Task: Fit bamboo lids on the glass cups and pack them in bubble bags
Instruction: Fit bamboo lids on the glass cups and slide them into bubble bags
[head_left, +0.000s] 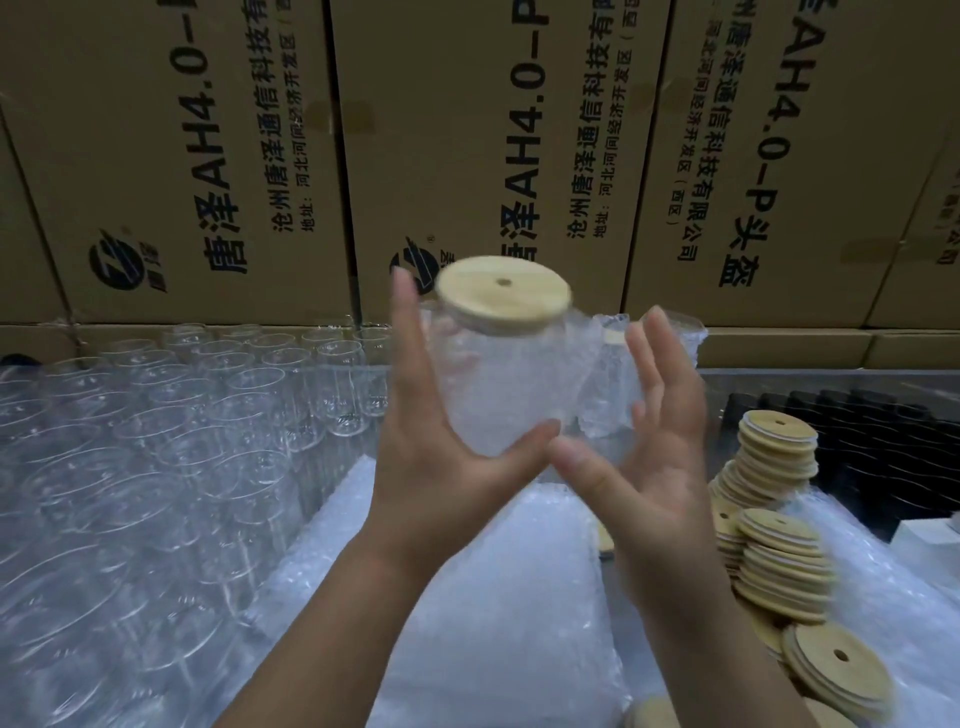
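Note:
I hold a glass cup (493, 395) up in front of me, tilted, with a round bamboo lid (503, 296) on its mouth. A clear bubble bag (608, 374) covers the cup's body and its loose part sticks out to the right. My left hand (431, 467) grips the cup from the left, one finger straight up its side and the thumb under its base. My right hand (654, 467) is open, with straight spread fingers against the loose bag on the right.
Several empty glass cups (156, 441) stand in rows at the left. A pile of bubble bags (493, 597) lies below my hands. Stacked bamboo lids (779, 545) sit at the right, a black tray (883, 441) behind them. Cardboard boxes (467, 130) form a wall at the back.

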